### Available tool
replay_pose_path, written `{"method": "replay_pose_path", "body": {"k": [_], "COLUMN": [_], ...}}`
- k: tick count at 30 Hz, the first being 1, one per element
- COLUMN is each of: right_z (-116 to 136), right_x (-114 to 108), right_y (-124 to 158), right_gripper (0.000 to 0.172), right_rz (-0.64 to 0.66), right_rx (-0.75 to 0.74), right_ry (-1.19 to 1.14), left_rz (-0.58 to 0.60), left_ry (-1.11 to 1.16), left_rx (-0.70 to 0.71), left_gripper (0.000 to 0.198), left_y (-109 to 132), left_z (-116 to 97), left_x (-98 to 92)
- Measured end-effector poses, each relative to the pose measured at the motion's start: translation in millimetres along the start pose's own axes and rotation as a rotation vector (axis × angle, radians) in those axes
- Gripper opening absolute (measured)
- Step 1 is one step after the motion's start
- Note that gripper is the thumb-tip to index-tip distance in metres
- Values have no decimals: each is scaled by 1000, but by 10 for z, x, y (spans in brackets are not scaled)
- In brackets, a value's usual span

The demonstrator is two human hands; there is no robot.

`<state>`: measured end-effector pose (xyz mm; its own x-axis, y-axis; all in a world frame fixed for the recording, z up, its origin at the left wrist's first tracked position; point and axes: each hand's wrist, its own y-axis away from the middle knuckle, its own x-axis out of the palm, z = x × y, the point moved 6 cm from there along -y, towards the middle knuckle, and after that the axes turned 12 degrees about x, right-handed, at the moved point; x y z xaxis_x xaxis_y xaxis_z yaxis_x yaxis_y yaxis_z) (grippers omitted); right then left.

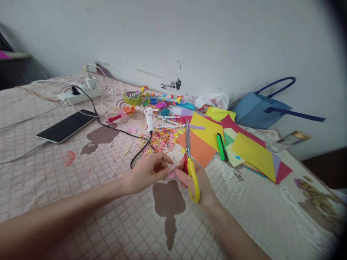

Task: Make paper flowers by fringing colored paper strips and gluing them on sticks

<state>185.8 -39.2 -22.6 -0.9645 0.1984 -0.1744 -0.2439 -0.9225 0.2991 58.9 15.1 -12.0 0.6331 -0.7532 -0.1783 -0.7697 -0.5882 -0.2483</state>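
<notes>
My left hand (pixel 150 171) is at the middle of the view, thumb and fingers pinched at the left side of a small pink paper piece (pixel 171 175). On its right side, the fingertips of my right hand (pixel 193 180) meet the same piece. Scissors with yellow and red handles (pixel 194 182) hang in my right hand, blades together and pointing away toward the wall. Just beyond my hands lies a heap of shredded coloured paper (pixel 161 141), with a white glue gun (pixel 149 119) standing behind it.
Coloured paper sheets (pixel 253 153), a green cutter (pixel 222 147) and white string (pixel 230 177) lie to the right. A blue bag (pixel 261 110) leans by the wall. On the left are a phone (pixel 67 126), a power strip (pixel 80 94) and cables. Green tape (pixel 132 98) sits behind.
</notes>
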Motion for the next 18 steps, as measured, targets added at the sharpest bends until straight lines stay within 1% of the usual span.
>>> {"method": "replay_pose_path", "body": {"k": [2,5,8,12,15,18], "right_z": [-6,0,49,110,109,50], "right_x": [-20,-36,-19,34,61,79], "right_y": [-7,-6,20,76,101,91], "right_gripper": [22,25,28,32,31,26], "right_rz": [-28,-52,-36,6,21,56], "right_rx": [-3,-21,-63,-90,-96,-76], "right_ry": [-11,-26,-3,153,290,371], "left_rz": [-4,-20,-117,-264,-330,-370], "left_ry": [90,202,275,324,352,380], "left_rx": [-35,-151,-226,-192,-135,-96], "left_gripper": [20,24,24,22,23,22], "left_y": [2,9,1,-42,-73,-89], "left_z": [41,93,99,63,25,-25], "left_x": [33,61,-17,-227,-365,-446]}}
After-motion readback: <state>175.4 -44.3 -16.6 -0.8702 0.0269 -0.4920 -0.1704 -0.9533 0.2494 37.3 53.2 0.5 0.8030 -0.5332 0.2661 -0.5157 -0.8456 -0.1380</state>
